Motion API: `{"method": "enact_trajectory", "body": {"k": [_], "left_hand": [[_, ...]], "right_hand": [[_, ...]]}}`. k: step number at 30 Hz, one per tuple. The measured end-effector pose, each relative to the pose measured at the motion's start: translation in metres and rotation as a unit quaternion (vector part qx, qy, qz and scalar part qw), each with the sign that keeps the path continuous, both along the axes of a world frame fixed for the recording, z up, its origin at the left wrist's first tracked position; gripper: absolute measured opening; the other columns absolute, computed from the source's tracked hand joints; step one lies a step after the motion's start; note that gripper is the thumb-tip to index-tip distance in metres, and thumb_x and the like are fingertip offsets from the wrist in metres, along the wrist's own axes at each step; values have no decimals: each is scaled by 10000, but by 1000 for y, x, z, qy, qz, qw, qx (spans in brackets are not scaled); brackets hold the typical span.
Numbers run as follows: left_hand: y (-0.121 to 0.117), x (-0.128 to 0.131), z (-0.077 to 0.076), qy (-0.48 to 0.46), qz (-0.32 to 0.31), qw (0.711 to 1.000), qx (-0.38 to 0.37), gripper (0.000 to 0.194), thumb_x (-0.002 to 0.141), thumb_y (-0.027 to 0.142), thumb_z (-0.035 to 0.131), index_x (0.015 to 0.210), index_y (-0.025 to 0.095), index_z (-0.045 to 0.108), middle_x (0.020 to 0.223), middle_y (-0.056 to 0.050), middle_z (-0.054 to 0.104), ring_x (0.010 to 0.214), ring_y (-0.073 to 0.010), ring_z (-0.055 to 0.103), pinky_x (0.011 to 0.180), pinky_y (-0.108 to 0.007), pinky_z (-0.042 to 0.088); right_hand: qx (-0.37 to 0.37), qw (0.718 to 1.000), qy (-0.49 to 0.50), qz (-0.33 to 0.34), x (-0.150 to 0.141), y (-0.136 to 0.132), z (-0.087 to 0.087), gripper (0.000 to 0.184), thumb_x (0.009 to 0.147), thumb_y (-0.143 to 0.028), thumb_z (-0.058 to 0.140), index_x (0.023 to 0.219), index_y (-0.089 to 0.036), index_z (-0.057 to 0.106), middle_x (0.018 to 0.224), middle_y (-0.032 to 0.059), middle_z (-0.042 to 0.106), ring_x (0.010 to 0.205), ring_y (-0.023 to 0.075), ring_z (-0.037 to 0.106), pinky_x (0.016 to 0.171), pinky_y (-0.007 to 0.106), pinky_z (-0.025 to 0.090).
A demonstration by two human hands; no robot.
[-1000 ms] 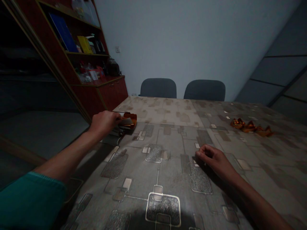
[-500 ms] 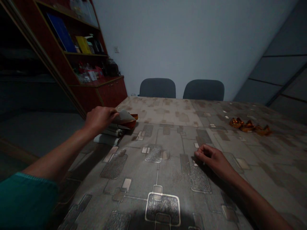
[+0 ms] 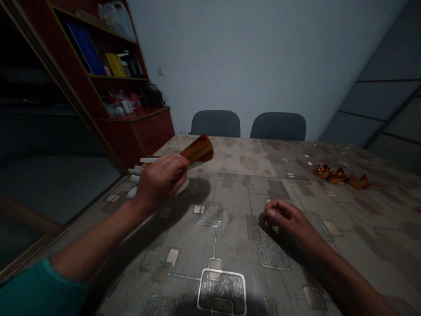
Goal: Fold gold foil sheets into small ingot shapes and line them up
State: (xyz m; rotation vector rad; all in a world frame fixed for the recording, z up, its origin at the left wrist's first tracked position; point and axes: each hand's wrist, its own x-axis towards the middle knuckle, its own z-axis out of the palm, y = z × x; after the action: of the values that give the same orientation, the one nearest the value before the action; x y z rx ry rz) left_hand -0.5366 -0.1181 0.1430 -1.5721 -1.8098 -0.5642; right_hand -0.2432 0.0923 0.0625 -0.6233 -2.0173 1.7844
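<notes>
A pale wall point(image 3: 250, 66) backs a dim room where a table point(image 3: 238, 254), spread with a patterned cover, fills the foreground. A red cabinet point(image 3: 153, 131) stands beyond its far left corner, and two gray chairs, one at left point(image 3: 215, 123) and one at right point(image 3: 278, 126), line the far side.

Over the table's left side, the left hand point(image 3: 158, 182) lifts a gold sheet point(image 3: 199, 151), fingers and thumb closed together on its near end while the far end flares open in a curl. The right hand point(image 3: 289, 217) lies low near the middle, fingers curled inward and thumb close to the forefinger; whether anything is pinched there cannot be told.

Partly hidden beyond the left hand, a stack point(image 3: 133, 179) of pale-edged layers lies by the table's left edge, its count unclear. Smallest are three gold pieces point(image 3: 337, 175), grouped in a row on the right side, their peaked forms apparently finished. By that measure, three look done; the raised sheet appears unshaped, and the stack seems to hold more.
</notes>
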Motion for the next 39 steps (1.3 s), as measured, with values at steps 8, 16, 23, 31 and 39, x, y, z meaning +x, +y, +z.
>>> {"method": "enact_trajectory", "body": {"k": [8,16,23,31,39], "left_hand": [[18,130,-63,23,-259,961,-93,238,986,144,431,839,150,619,925,-70,729,661,-168,595,529,-280,472],[23,150,-103,-5,-286,945,-157,180,953,277,541,812,174,585,912,-39,713,650,-177,598,464,-293,432],[19,132,-90,-249,-276,924,-93,66,945,165,533,1006,184,549,958,-60,643,831,-175,623,703,-281,549],[51,102,-74,-331,-206,921,-8,786,842,62,583,1510,288,235,1380,-145,471,885,-158,590,723,-303,555],[34,86,-92,-96,-221,957,-158,214,961,112,485,1109,177,626,1023,-90,694,912,-211,640,729,-319,552]], "right_hand": [[-217,968,51,112,-2,-31,15,641,797,-492,739,1354,-261,520,1211,123,665,1102,289,635,897,408,498],[-150,987,8,49,-6,-23,-6,312,832,-439,718,1005,-180,692,938,89,736,818,227,688,752,340,523],[-44,998,36,-34,-8,-19,1,337,880,-513,647,971,-196,721,907,76,742,828,246,690,774,366,544],[341,921,177,61,2,-19,20,309,904,-385,674,1209,-345,706,1250,71,704,1241,320,560,1057,532,398],[328,891,43,311,4,-21,15,486,836,-34,615,1240,-295,689,1184,66,735,1138,234,645,1025,426,461]]}}
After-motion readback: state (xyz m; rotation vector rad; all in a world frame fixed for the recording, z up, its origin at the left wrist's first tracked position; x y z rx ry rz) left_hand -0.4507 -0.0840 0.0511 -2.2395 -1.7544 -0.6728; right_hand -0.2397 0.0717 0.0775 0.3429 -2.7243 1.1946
